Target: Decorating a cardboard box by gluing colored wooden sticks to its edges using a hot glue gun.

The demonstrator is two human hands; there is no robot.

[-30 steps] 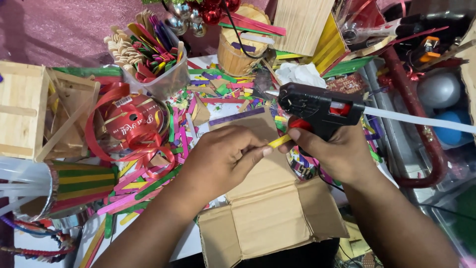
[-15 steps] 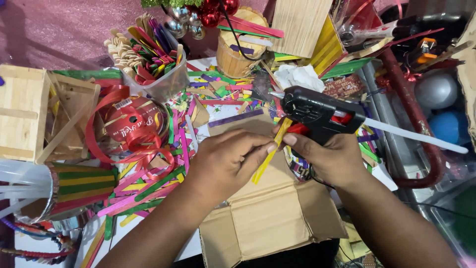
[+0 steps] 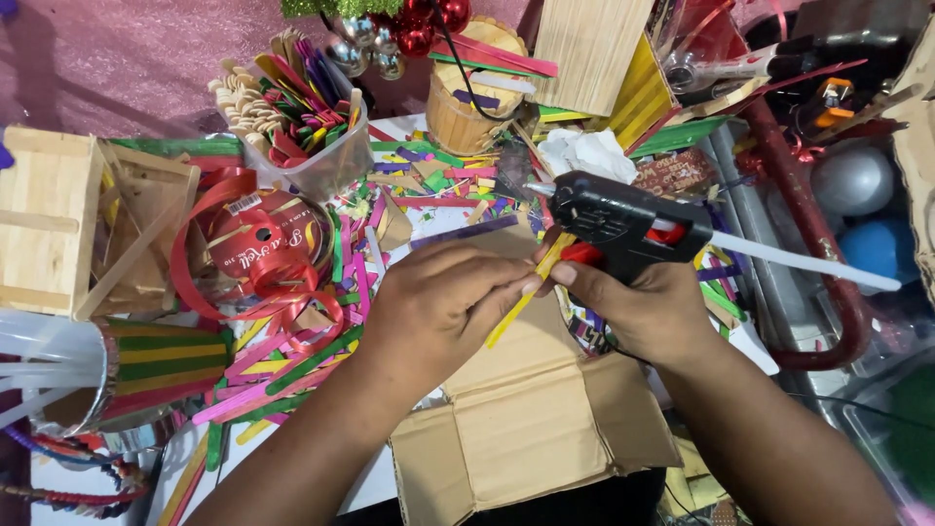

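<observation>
A craft-strewn counter (image 3: 429, 219) fills the view, backed by a glittery pink cloth (image 3: 117, 68) at the top left; a flattened brown cardboard box (image 3: 531, 419) lies open at the near edge, under both hands. The left hand (image 3: 438, 312) is clenched around a yellow craft stick (image 3: 521, 292), pinching it between thumb and fingertips; the stick is thin, flat and plain yellow, slanting from lower left up to upper right, its upper end just under the nose of the glue gun and its lower end showing below the fingers, above the cardboard. The right hand (image 3: 648, 307) grasps a black hot glue gun (image 3: 623, 226) by its handle; the gun has a red trigger, a short metal nozzle pointing left, and a long white glue stick (image 3: 804, 261) jutting out of its back to the right. The two hands meet at the stick, fingertips touching or nearly so. Left of them sits a spool of red ribbon (image 3: 263, 248), with loose pink, green and yellow sticks scattered around it; behind it a clear plastic tub (image 3: 312, 146) holds a bundle of coloured sticks; a pale wooden stick box (image 3: 44, 224) stands at the far left, and a small round stick barrel (image 3: 472, 112) near the top centre.
</observation>
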